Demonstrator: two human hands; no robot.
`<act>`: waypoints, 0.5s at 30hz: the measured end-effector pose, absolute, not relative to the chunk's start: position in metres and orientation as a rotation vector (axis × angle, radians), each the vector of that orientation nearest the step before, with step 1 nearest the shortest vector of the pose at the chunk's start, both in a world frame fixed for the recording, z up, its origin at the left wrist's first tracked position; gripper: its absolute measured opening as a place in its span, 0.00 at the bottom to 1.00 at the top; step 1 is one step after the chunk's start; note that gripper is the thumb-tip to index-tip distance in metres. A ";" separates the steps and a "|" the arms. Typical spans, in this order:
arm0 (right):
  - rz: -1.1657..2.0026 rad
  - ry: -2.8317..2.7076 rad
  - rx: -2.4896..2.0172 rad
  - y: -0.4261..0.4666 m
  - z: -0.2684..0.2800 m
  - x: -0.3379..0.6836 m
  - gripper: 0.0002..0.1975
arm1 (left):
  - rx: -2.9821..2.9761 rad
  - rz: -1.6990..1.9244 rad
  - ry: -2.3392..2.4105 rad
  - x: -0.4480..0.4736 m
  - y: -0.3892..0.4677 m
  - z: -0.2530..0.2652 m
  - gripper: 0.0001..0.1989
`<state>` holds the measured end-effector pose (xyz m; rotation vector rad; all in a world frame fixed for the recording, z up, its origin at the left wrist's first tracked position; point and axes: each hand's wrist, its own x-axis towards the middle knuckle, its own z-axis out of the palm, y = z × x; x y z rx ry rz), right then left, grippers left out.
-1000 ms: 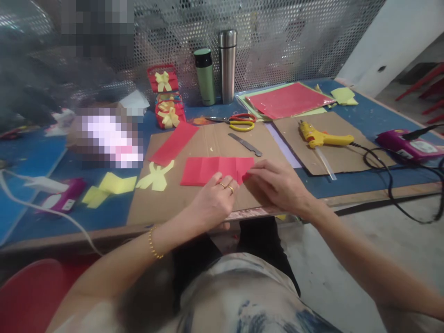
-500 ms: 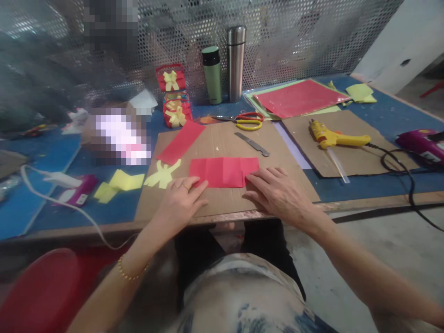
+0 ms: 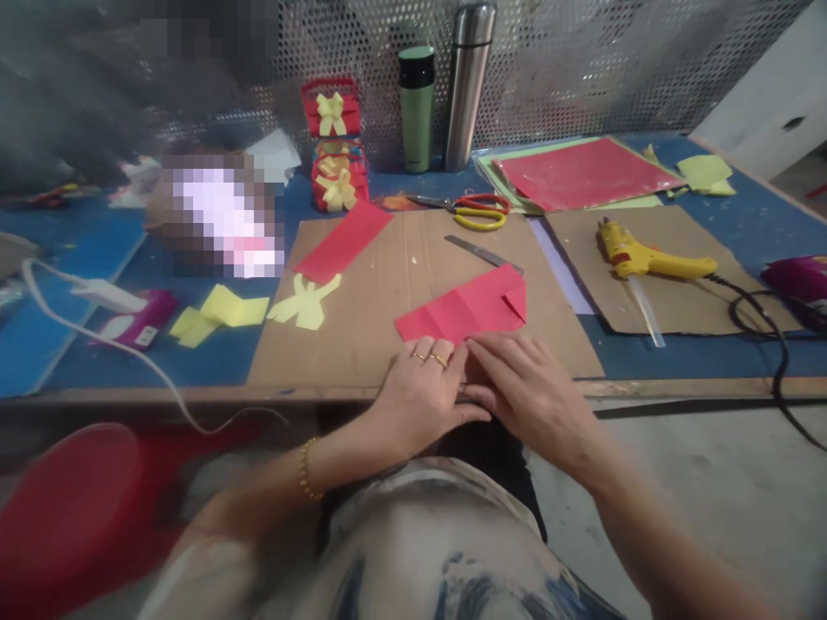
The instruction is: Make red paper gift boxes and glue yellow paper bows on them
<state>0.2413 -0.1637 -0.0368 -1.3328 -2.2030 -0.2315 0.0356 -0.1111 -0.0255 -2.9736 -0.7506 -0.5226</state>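
Note:
A creased strip of red paper (image 3: 462, 308) is tilted over a brown cardboard sheet (image 3: 349, 344), its right end raised and a flap folded there. My left hand (image 3: 423, 387), with rings, is closed on the paper's near edge, fingers on top and thumb toward me. Beside it my right hand (image 3: 530, 383) pinches the same edge; its fingertips nearly touch the left ones. The parts of the paper under the fingers are hidden. Left of the hands lie a flat red paper strip (image 3: 345, 241) and a yellow paper bow cutout (image 3: 306, 301).
Behind the paper lie a metal blade (image 3: 475, 250) and scissors (image 3: 481, 213). A yellow glue gun (image 3: 652, 258) rests on cardboard at the right. Small red boxes with bows (image 3: 332, 112), a green flask (image 3: 417, 112) and a steel flask (image 3: 466, 95) stand at the back.
The red paper has turned, its right end swinging away from me and lifting. Both hands have come together at its near edge from its two ends. The view has shifted slightly.

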 end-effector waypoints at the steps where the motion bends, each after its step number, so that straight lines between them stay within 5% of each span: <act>1: -0.213 -2.200 -1.317 -0.167 -0.041 0.237 0.20 | -2.976 -0.542 -0.762 0.034 -0.111 -0.025 0.34; 6: -0.207 -2.100 -1.307 -0.175 -0.058 0.227 0.25 | -2.918 -0.638 -0.734 0.007 -0.110 -0.019 0.14; 15: -0.287 -2.059 -1.340 -0.180 -0.056 0.230 0.19 | -2.941 -0.797 -0.594 -0.002 -0.116 -0.022 0.11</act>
